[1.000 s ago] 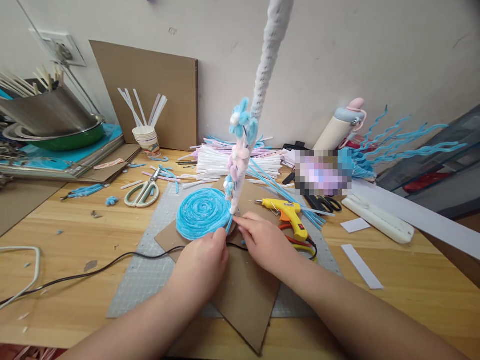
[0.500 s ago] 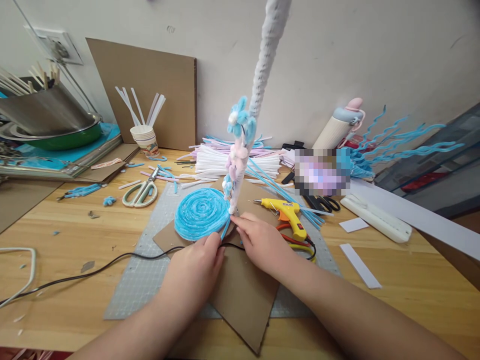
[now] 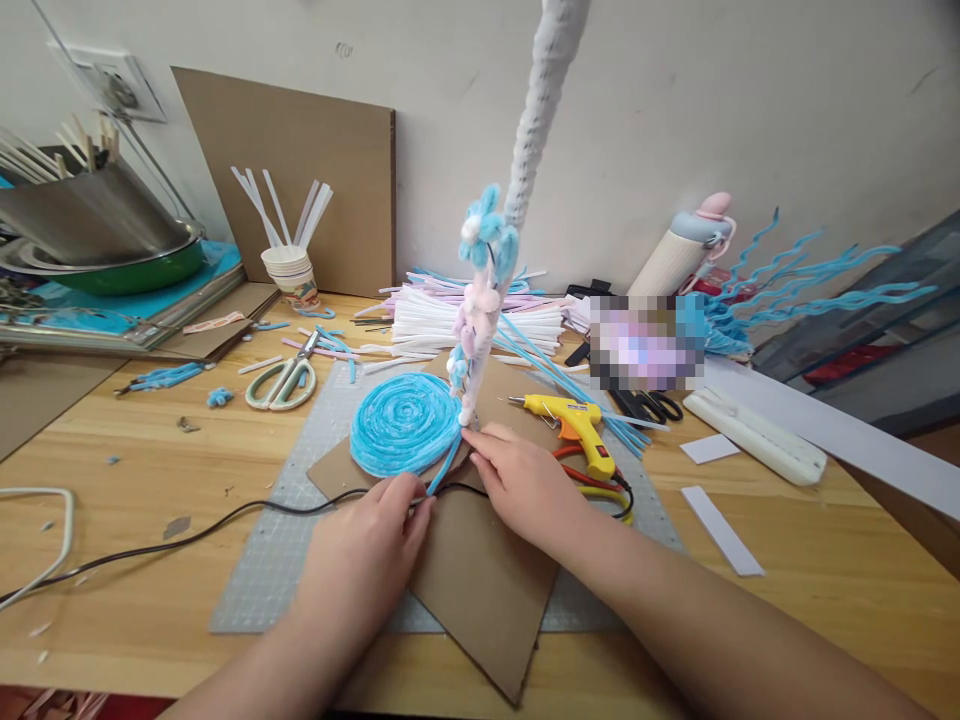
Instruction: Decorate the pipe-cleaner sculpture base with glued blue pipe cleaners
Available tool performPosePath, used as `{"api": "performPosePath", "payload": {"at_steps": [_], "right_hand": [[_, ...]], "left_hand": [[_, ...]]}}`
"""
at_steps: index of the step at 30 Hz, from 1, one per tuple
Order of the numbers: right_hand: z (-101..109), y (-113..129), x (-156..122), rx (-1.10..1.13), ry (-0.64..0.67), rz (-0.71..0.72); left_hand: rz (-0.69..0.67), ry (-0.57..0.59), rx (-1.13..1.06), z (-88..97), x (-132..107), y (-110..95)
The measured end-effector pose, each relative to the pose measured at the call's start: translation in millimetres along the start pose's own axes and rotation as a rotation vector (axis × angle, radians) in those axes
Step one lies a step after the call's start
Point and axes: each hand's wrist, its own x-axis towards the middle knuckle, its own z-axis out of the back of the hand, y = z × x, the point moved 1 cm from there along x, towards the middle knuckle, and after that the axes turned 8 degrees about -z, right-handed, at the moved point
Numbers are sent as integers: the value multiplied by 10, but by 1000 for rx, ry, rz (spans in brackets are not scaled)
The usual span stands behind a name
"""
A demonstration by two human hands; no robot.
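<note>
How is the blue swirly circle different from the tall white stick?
The blue circle lies flat, while the white stick rises upward. The circle is a round spiral, but the stick is long and narrow. The circle is blue; the stick is white, with flowers. Both are near the right hand.

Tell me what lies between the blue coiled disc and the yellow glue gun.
In the head view, the white stem stands beside the blue coiled disc; brown cardboard shows from there to the yellow glue gun.

a pale wall rises behind the wooden counter. a white socket panel sits at upper left.
</note>
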Motion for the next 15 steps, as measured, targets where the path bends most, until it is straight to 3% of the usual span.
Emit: {"api": "performPosePath", "payload": {"at_steps": [15], "right_hand": [[9,10,3,-17,-2,1]], "left_hand": [[-26,-129,-89,-25,-3,52]]}}
